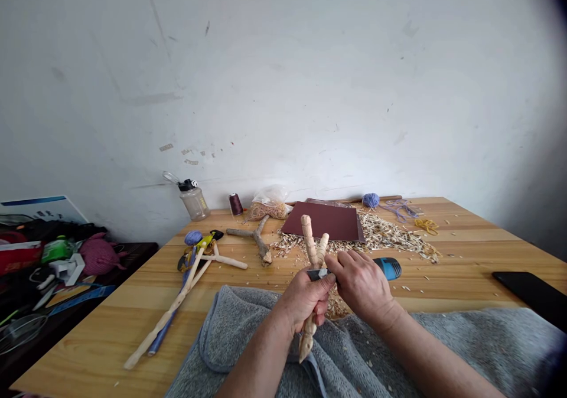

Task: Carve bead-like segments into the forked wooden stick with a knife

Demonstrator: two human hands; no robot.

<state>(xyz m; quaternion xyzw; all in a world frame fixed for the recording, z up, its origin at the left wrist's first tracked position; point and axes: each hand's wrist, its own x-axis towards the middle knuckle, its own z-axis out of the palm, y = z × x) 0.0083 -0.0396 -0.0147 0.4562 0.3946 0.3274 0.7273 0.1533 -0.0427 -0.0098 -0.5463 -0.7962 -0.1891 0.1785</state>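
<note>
The left hand (302, 303) is closed around a pale forked branch (309, 238), whose long axis stands nearly upright and points away from the person, and the closed right hand (361, 286) holds a small knife (317, 274) against it from the right.

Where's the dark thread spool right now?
Head view: the thread spool stands at the table's far edge, between the plastic bottle and a bag of shavings.
</note>
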